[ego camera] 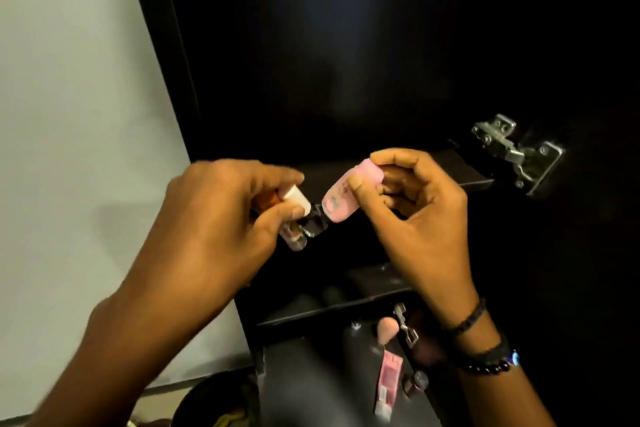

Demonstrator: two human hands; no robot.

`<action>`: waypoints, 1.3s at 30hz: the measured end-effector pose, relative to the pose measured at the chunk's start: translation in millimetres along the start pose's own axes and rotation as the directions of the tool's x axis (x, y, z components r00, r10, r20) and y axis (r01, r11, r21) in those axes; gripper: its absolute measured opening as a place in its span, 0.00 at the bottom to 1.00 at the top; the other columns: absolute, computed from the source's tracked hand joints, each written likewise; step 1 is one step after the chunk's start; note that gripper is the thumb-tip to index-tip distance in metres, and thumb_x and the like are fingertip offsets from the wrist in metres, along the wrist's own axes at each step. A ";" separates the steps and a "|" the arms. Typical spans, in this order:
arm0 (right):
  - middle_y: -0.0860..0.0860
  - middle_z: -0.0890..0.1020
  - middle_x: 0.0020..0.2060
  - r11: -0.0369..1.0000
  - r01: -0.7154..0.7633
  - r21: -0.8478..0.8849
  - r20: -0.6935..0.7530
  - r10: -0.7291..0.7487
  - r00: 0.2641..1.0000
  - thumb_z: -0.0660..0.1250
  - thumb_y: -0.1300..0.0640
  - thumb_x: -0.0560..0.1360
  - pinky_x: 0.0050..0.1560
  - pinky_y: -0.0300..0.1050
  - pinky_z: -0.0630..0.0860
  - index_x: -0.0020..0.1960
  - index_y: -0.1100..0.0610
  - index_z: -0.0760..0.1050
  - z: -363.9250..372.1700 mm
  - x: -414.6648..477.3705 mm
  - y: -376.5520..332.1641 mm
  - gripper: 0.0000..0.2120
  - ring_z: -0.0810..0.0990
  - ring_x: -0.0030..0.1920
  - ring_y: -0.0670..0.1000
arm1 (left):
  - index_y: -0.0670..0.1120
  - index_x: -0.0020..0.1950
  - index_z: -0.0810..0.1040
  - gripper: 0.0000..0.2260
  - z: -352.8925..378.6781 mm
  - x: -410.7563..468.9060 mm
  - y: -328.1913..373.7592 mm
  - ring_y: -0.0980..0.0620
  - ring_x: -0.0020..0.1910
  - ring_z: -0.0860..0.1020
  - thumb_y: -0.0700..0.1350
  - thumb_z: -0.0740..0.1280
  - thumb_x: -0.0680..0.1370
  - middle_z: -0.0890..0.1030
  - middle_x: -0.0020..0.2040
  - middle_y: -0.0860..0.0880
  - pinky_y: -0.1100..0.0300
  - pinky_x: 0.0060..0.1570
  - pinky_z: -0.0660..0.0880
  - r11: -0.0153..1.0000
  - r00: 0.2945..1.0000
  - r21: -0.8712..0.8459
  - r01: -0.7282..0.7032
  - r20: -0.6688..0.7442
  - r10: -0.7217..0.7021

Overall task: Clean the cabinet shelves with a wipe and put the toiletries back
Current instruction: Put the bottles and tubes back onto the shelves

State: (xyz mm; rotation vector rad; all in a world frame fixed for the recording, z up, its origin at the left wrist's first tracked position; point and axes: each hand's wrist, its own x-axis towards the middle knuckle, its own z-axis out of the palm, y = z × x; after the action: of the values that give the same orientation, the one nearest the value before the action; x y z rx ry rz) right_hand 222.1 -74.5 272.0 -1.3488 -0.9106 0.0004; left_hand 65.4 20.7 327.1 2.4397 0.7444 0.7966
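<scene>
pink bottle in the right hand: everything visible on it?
The pink bottle is small, flattish and rounded, seemingly smooth plastic, with faint pale print on its face. The right hand pinches its upper end between thumb and fingers. It hangs tilted, lower end down-left, near the small toiletries that the left hand grips; contact there is unclear.

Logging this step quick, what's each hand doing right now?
Left hand: grips several small toiletries.
Right hand: pinches a pink bottle.
</scene>
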 end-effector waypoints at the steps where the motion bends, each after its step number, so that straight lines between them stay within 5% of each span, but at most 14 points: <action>1: 0.48 0.83 0.39 1.000 0.025 -0.018 -0.002 -0.025 1.000 0.73 0.60 0.71 0.39 0.35 0.77 0.51 0.56 0.78 1.4 9.2 -3.7 0.09 0.82 0.38 0.47 | 0.55 0.56 0.82 0.14 -3.6 7.3 2.6 0.58 0.45 0.80 0.46 0.73 0.71 0.83 0.47 0.57 0.58 0.52 0.77 1.000 0.999 0.020 -0.013 -0.034 0.014; 4: 0.47 0.83 0.39 0.993 0.084 -0.081 0.003 -0.084 0.996 0.73 0.58 0.72 0.40 0.37 0.78 0.51 0.56 0.78 7.3 36.1 -6.4 0.09 0.82 0.38 0.47 | 0.54 0.56 0.82 0.13 -4.0 32.0 8.3 0.60 0.43 0.78 0.44 0.73 0.72 0.83 0.46 0.56 0.65 0.48 0.74 0.996 0.994 0.075 -0.041 -0.097 0.048; 9: 0.46 0.83 0.41 0.964 0.137 -0.226 0.094 -0.118 0.989 0.72 0.57 0.72 0.43 0.42 0.81 0.50 0.56 0.78 21.4 70.7 6.6 0.08 0.83 0.42 0.43 | 0.48 0.52 0.80 0.09 12.1 74.1 6.1 0.41 0.53 0.77 0.39 0.69 0.73 0.81 0.50 0.46 0.46 0.50 0.77 0.959 0.996 0.282 -0.006 -0.080 0.029; 17: 0.47 0.84 0.41 0.942 0.170 -0.291 0.167 -0.125 0.978 0.72 0.57 0.71 0.44 0.43 0.80 0.52 0.54 0.78 42.8 81.8 23.7 0.11 0.82 0.40 0.41 | 0.45 0.55 0.77 0.10 19.3 93.3 9.5 0.38 0.55 0.75 0.40 0.66 0.75 0.77 0.55 0.40 0.49 0.49 0.74 0.878 0.996 0.470 0.092 -0.046 -0.079; 25: 0.46 0.83 0.38 0.966 0.130 -0.224 0.180 -0.090 0.980 0.72 0.56 0.73 0.40 0.29 0.76 0.54 0.54 0.76 52.0 78.6 26.6 0.11 0.81 0.40 0.39 | 0.45 0.53 0.78 0.08 25.5 96.4 0.5 0.39 0.53 0.75 0.39 0.67 0.74 0.78 0.52 0.42 0.53 0.43 0.70 0.908 0.993 0.406 0.106 -0.083 -0.079; 33: 0.51 0.83 0.45 0.979 0.079 -0.190 0.148 -0.052 0.988 0.76 0.62 0.67 0.42 0.35 0.81 0.56 0.55 0.75 56.6 71.8 39.0 0.19 0.83 0.43 0.44 | 0.44 0.60 0.71 0.12 41.8 81.7 -15.5 0.37 0.55 0.74 0.42 0.66 0.77 0.76 0.55 0.41 0.47 0.50 0.69 0.975 0.956 0.199 0.103 -0.292 -0.042; 39: 0.51 0.83 0.45 0.983 0.055 -0.177 0.148 -0.029 0.989 0.76 0.62 0.67 0.41 0.35 0.81 0.57 0.55 0.75 56.9 70.6 40.5 0.20 0.83 0.43 0.44 | 0.43 0.66 0.64 0.21 61.0 67.0 -19.5 0.40 0.58 0.74 0.41 0.67 0.77 0.72 0.59 0.42 0.60 0.45 0.62 0.978 0.943 0.139 0.155 -0.316 -0.105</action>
State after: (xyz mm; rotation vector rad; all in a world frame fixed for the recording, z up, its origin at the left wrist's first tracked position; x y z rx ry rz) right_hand 257.3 18.3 274.7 -1.5128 -1.0819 -0.0176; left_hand 143.6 60.9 297.9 2.4021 1.1151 1.1170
